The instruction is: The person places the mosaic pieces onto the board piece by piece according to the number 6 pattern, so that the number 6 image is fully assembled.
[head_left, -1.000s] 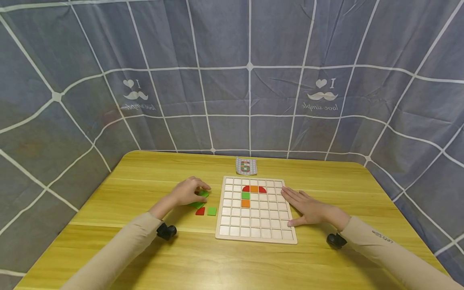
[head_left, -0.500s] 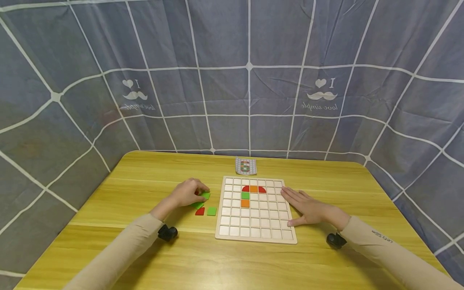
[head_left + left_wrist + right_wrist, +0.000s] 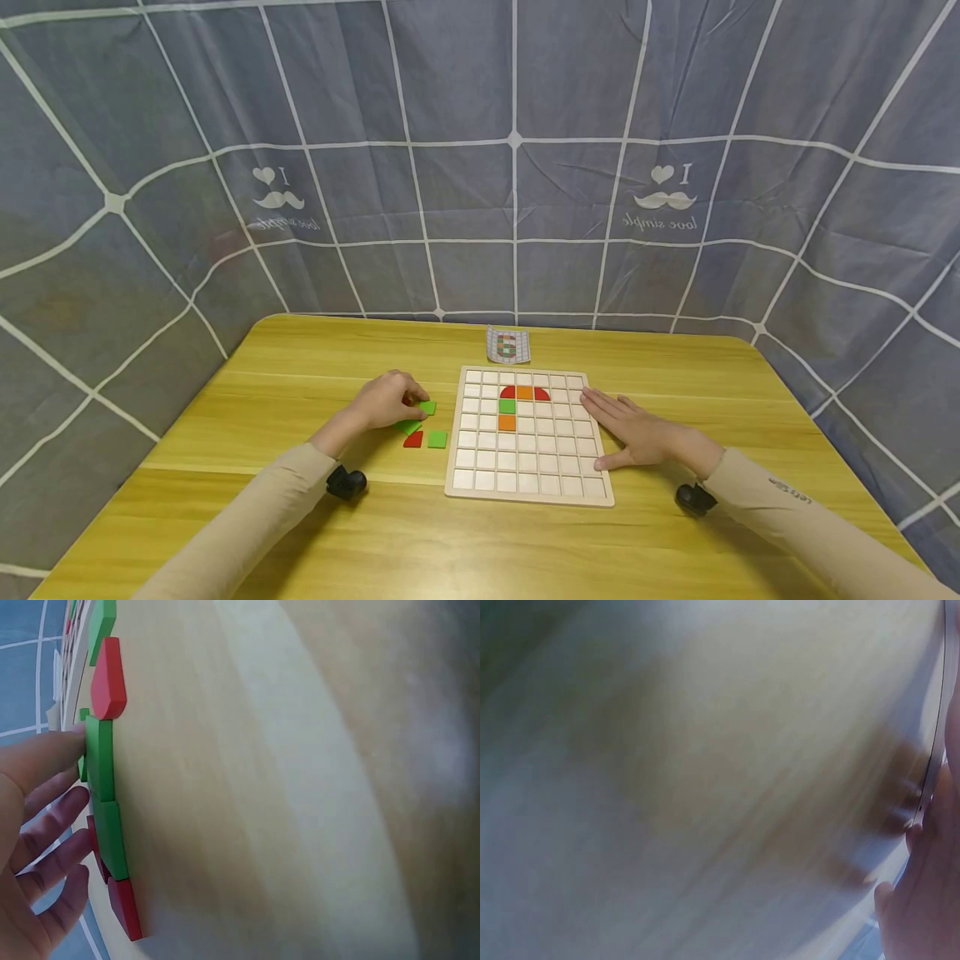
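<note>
My left hand point(image 3: 387, 399) is over a small heap of flat tiles on the table, thumb and forefinger pinching the edges of a green square tile point(image 3: 428, 407). In the left wrist view, its fingers point(image 3: 64, 832) curl beside green tiles point(image 3: 100, 761) and red tiles point(image 3: 124, 907). Nearer me lie a red rounded tile point(image 3: 413, 439) and another green square tile point(image 3: 437, 439). My right hand point(image 3: 633, 427) lies flat with fingertips on the right rim of the wooden grid board point(image 3: 532, 497). Red, orange and green tiles fill several of its upper cells; a red corner tile point(image 3: 542, 394) is among them.
A small paper card point(image 3: 507, 344) with a coloured grid pattern is behind the board. Grey checked cloth point(image 3: 480, 200) hangs around the back and sides of the wooden table point(image 3: 495, 550).
The green square tile at my left fingertips has shifted slightly right and toward me, clear of the heap. My left hand has barely moved; my right hand stays on the board's rim.
</note>
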Demonstrator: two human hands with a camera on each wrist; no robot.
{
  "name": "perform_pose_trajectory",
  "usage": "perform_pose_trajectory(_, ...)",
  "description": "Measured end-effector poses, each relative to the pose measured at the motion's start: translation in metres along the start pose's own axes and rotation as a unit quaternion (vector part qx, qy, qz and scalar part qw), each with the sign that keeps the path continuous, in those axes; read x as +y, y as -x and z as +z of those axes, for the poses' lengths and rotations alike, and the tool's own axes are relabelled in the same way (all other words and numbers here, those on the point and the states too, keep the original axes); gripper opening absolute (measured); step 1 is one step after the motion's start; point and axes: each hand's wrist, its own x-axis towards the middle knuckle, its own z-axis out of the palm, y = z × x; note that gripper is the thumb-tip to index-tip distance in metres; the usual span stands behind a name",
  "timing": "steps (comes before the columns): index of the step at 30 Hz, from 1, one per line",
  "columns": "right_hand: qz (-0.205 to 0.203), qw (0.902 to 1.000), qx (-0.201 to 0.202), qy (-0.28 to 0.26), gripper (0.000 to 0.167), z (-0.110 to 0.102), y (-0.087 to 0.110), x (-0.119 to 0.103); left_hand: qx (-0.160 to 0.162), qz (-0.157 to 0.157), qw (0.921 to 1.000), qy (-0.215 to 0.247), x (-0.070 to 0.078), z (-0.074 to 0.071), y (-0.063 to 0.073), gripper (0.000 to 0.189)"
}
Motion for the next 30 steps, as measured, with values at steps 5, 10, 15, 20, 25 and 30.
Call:
perform_pose_trajectory(5, 0.000, 1.0000, 0.001, -0.002, 0.100, 0.000, 0.001, -0.001, 0.007, 0.003, 0.9998, -0.017, 0.002, 0.002, -0.002, 0.025)
perform_pose_trajectory(10, 0.005, 1.0000, -0.003, 0.000, 0.101, 0.000, 0.000, 0.000, 0.017, 0.000, 0.9996, -0.023, 0.005, 0.003, -0.004, 0.025)
perform_pose_trajectory(15, 0.003, 1.0000, -0.003, -0.001, 0.102, 0.002, 0.000, 0.001, 0.032, 0.005, 0.9993, -0.018, 0.008, 0.005, -0.007, 0.025)
perform_pose_trajectory(20, 0.003, 1.0000, -0.002, 0.003, 0.102, 0.003, 0.000, 0.003, 0.042, 0.018, 0.9988, -0.015, 0.016, 0.006, -0.010, 0.025)
perform_pose_trajectory(25, 0.003, 1.0000, -0.003, 0.004, 0.102, 0.003, 0.000, 0.003, 0.053, 0.039, 0.9978, -0.011, 0.026, 0.007, -0.012, 0.025)
perform_pose_trajectory(30, 0.002, 1.0000, 0.000, 0.003, 0.102, 0.002, 0.000, 0.002, 0.056, 0.056, 0.9968, -0.008, 0.038, 0.011, -0.017, 0.025)
